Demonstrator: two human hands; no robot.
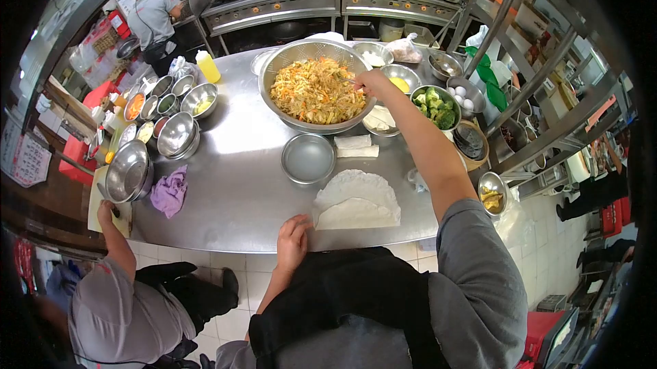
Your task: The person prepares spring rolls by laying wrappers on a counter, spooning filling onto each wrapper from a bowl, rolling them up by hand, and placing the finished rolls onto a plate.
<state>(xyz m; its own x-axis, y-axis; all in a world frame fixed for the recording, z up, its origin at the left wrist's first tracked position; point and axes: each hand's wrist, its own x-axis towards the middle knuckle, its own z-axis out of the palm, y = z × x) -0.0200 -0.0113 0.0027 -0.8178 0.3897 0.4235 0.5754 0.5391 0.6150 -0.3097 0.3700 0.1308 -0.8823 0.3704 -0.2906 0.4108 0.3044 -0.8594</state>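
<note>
My right hand (373, 86) reaches over the rim of a large perforated metal colander (268, 112). Its fingers are closed on a thin utensil, mostly hidden, that dips into shredded noodles and vegetables (318, 92). By the table's front edge, my left hand (293, 239) rests with loosely bent fingers beside the left edge of a thin white wrapper sheet (359, 188). The sheet's near edge is folded over. Two white rolls (356, 147) lie behind it, and a round metal bowl (308, 158) stands to their left.
Metal bowls (179, 135) and a purple cloth (169, 191) are on the left. Broccoli (436, 108), eggs (462, 99) and folded wrappers (378, 119) stand right. A co-worker's hand (107, 213) is at a cutting board (102, 208). Another person (152, 17) stands by the stoves.
</note>
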